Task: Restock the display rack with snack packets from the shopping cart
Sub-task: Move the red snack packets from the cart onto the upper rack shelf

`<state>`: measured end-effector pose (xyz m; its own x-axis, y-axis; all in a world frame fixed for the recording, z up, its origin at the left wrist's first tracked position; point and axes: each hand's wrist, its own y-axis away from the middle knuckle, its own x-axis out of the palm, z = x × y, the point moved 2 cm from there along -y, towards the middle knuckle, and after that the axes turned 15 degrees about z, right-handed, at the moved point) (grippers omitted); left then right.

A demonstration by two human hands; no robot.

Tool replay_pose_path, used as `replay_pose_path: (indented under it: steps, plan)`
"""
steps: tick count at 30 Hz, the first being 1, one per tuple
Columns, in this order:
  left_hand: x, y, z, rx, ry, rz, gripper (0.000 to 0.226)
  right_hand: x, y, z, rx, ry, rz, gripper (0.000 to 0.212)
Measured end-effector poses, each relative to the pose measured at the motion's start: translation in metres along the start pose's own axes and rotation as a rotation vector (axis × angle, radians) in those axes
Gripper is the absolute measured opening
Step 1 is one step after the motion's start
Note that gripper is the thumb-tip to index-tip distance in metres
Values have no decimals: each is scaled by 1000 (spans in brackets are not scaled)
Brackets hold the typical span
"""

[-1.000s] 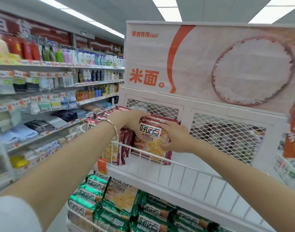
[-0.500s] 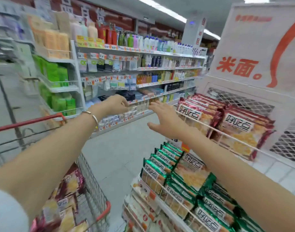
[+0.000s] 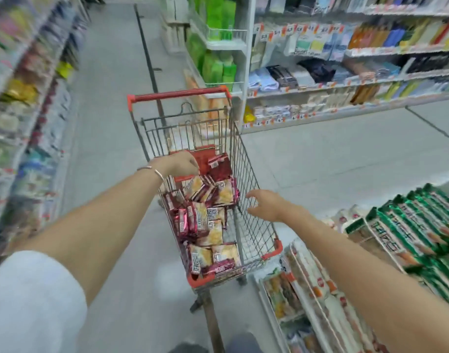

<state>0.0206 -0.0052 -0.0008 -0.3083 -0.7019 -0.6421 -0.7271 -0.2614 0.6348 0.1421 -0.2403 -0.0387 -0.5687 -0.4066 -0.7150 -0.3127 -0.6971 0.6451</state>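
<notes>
Centre frame, the left hand (image 3: 178,163) hangs inside the shopping cart (image 3: 180,94), fingers bent over the red snack packets (image 3: 205,220) heaped there; whether it grips one is unclear. The right hand (image 3: 265,203) is spread and empty just beside the cart's wire side. The display rack (image 3: 307,273) is at lower right.

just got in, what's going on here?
A person reaches toward a shopping cart of red snack packets. The left hand is down over the packets at the cart's far end; whether it has a grip is unclear. The right hand is open and empty by the cart's right rim. Green packets are stacked at right.
</notes>
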Motion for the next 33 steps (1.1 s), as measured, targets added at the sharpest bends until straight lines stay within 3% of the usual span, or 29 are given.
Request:
replay_pose_path:
  steps: [8, 13, 15, 20, 24, 26, 28, 33]
  plan:
    - [79, -49, 68, -123, 386, 122, 6, 88, -118, 7, -10, 95, 433, 51]
    - [115, -71, 80, -200, 673, 80, 6, 162, -160, -9, 18, 11, 666, 65]
    - [127, -80, 85, -228, 754, 54, 5, 189, -170, -16, 33, -48, 690, 70]
    - [148, -87, 93, -265, 928, 6, 19, 238, -191, -24, -43, -77, 708, 56]
    - [157, -81, 104, -326, 1161, -30, 22, 232, -205, -34, -151, -106, 700, 54]
    - [159, -79, 106, -327, 1434, -61, 25, 212, -213, -43, -155, -221, 657, 61]
    - [159, -81, 106, -316, 1618, -107, 28, 182, -228, -56, -133, -381, 606, 53]
    - [161, -98, 91, -318, 1525, -102, 19, 103, -238, -84, -39, -924, 595, 27]
